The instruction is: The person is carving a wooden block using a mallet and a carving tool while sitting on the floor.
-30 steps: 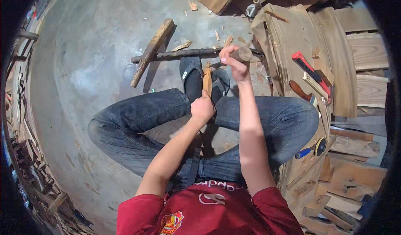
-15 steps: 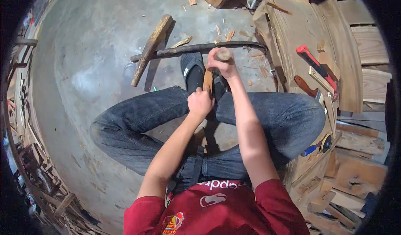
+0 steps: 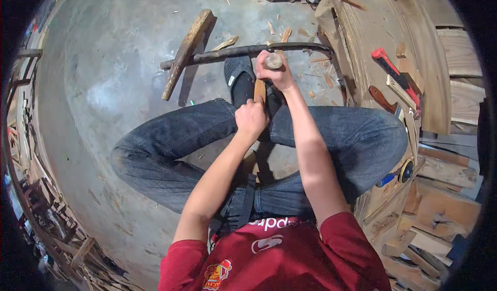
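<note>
Between my feet, a narrow orange-brown wooden piece (image 3: 259, 91) slants up from my left hand (image 3: 251, 118). That hand is closed around its near part. My right hand (image 3: 279, 78) is wrapped around a thick handle (image 3: 273, 61) whose pale round end faces up, just beyond the wooden piece. Whatever the handle carries below is hidden by the hand. Right beyond it lies a long dark curved bar (image 3: 233, 52) across the floor, near the toe of my dark shoe (image 3: 238, 69). A rough wooden beam (image 3: 187, 53) crosses the bar's left end.
A big timber slab (image 3: 367, 37) stands on the right. On it lie a red-handled tool (image 3: 385, 63), a brown wooden handle (image 3: 382, 99) and a blue-handled tool with a round disc (image 3: 405, 172). Wood chips (image 3: 286, 34) litter the floor ahead. Scrap wood (image 3: 83, 252) is heaped at left.
Both hands keep their grips. The handle's round end has shifted slightly left and tilted more upward. My left hand sits a little farther right, and the view has moved slightly.
</note>
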`<state>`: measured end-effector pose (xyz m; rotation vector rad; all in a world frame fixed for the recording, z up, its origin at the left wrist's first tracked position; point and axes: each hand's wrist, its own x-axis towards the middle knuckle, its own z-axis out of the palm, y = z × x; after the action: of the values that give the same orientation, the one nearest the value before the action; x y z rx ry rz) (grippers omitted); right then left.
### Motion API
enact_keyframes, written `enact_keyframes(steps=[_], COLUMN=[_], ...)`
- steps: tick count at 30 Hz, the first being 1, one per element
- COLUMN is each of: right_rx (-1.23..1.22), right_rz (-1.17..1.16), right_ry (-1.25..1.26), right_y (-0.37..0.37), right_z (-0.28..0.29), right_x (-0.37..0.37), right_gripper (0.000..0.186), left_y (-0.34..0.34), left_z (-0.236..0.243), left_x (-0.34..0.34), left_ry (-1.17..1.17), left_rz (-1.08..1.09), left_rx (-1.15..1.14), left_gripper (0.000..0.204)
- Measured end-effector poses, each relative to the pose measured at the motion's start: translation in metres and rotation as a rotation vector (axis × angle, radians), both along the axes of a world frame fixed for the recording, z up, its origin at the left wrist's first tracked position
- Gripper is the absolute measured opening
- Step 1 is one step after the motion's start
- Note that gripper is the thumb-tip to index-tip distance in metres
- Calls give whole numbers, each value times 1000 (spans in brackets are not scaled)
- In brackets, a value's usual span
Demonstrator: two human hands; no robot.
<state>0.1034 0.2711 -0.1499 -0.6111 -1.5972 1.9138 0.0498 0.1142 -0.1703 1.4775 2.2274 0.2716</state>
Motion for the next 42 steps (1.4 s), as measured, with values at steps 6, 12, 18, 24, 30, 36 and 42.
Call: enact_keyframes(steps=[6, 12, 18, 24, 30, 36, 42], right_rx=[106, 42, 125, -28, 13, 77, 87], right_rz=[-34, -9, 40, 184, 239, 181, 75], right_ry=[18, 13, -62, -69, -132, -115, -169], right_y=[-5, -2, -4, -1, -9, -7, -11], right_z=[2, -1, 1, 5, 3, 4, -33], right_x=[-7, -5, -7, 11, 26, 20, 21], right_gripper=[21, 18, 12, 20, 19, 19, 21], left_y=[0, 0, 4, 35, 50, 65, -25], left_z=[-4, -6, 10, -5, -79, 18, 135], left_x=[1, 0, -5, -132, -250, -265, -215], left_ry=[8, 17, -27, -339, 441, 119, 8], left_rz=[3, -28, -36, 571, 506, 84, -193], left_rx=[15, 58, 1, 222, -66, -215, 334], left_gripper=[33, 28, 27, 46, 80, 49, 48])
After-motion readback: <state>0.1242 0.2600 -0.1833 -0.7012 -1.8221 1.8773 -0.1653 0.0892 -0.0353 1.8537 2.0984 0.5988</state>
